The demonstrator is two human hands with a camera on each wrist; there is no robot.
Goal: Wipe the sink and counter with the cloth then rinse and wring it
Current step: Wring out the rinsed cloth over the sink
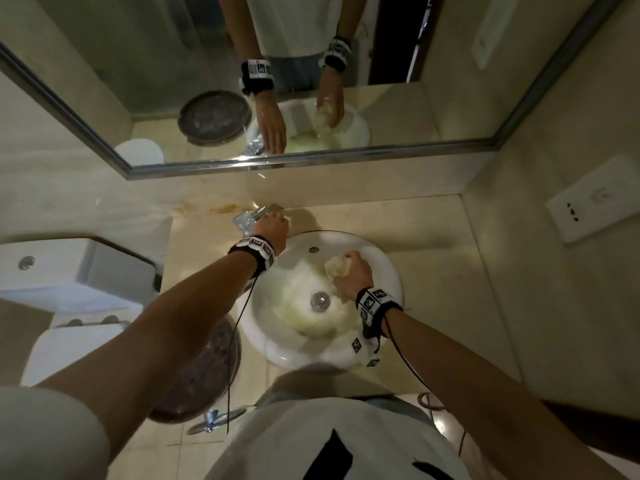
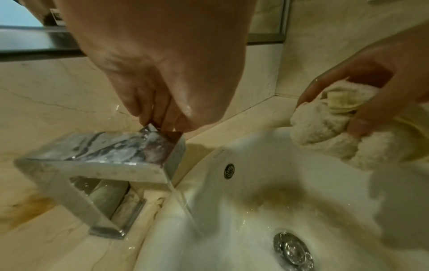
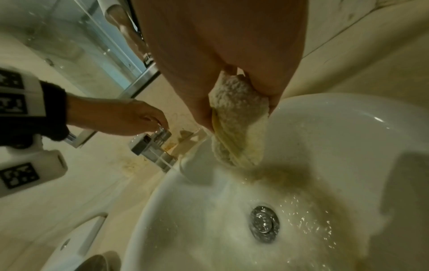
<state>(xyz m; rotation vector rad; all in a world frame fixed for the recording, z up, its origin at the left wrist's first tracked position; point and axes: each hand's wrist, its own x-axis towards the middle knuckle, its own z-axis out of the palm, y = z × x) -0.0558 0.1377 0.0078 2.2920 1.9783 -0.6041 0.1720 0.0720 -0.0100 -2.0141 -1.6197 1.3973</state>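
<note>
My left hand (image 2: 162, 88) is reaching to the far left of the basin, its fingers (image 2: 148, 110) narrowed and pinching the upright lever of the square chrome tap (image 2: 99, 155), from which a flat sheet of water is pouring into the bowl. My right hand (image 3: 232, 55) is curled tight around the bunched, cream terry cloth (image 3: 236, 124), holding it over the far right of the round white ceramic sink (image 1: 388, 268), clear of the stream and just above the wet porcelain. The cloth's loose end is hanging down toward a brownish smear on the bowl's wall.

I judge this to be the rinsing step: the tap is being set, and the cloth is not yet under the flow. The next move calls for carrying the cloth leftward into the falling water, above the chrome drain plug (image 1: 320, 301), then freeing my left hand from the lever so both hands can twist it.

The beige marble table (image 1: 450, 237) around the sink is carrying a rusty stain (image 1: 225, 208) beside the tap.
</note>
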